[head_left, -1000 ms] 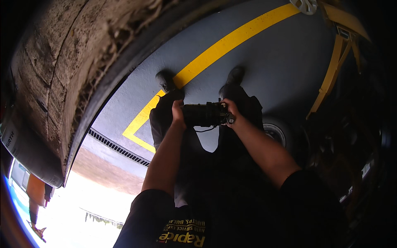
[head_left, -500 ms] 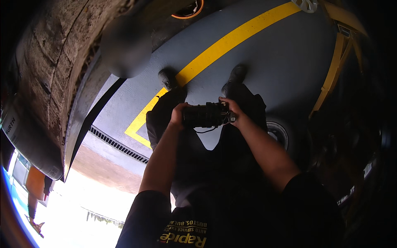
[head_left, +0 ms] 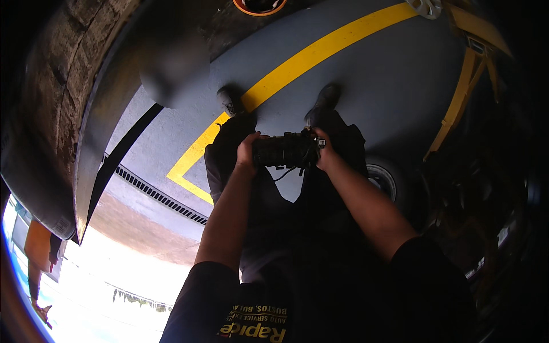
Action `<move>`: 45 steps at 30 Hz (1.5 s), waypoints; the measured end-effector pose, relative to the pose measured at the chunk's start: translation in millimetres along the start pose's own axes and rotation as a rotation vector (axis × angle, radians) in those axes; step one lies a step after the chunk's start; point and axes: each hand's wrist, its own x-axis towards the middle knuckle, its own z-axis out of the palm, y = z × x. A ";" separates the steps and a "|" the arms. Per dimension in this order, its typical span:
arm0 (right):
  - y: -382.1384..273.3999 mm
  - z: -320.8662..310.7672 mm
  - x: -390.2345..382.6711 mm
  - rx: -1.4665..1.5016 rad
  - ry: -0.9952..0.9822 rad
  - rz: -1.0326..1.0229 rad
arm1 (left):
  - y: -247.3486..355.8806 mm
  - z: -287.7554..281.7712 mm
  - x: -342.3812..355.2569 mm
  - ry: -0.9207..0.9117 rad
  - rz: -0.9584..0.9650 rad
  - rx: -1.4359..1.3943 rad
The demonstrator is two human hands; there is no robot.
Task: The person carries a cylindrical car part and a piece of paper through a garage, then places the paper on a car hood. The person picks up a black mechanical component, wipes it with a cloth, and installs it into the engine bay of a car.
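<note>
Presently, black cylindrical part (head_left: 280, 151): steadying, I judge.
Its ends: left hand (head_left: 246, 151), right hand (head_left: 326, 155) closed around.
Next: likely even support.

Blurry grey blob (head_left: 174, 71), orange-rimmed item (head_left: 260, 14) cut off @ top, L hand (head_left: 246, 152) partly hidden behind blk part (head_left: 284, 151)

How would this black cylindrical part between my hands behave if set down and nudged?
The black cylindrical part would probably roll, given its round-looking body, though the end fitting might stop it. It seems rigid, showing no sag between your left hand and right hand. Its drooping cable looks floppy.
</note>
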 end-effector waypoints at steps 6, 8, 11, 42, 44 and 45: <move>-4.6 4.0 14.6 0.051 0.022 0.062 | 7.7 -4.4 11.5 0.035 0.001 -0.040; -2.9 3.2 16.4 0.027 0.072 0.066 | 10.3 -2.8 11.9 0.028 -0.007 -0.061; -1.9 11.0 9.8 0.045 0.146 0.056 | 17.3 3.1 17.0 0.038 0.026 0.013; -275.1 228.2 -579.4 -0.583 -0.590 -0.866 | 58.1 317.5 -443.0 -0.955 1.025 -0.239; -286.4 261.5 -611.4 -0.708 -0.732 -0.942 | 66.5 323.3 -471.2 -0.966 1.233 -0.276; -289.5 279.7 -628.9 -0.809 -0.770 -0.993 | 68.6 327.8 -497.6 -0.955 1.317 -0.300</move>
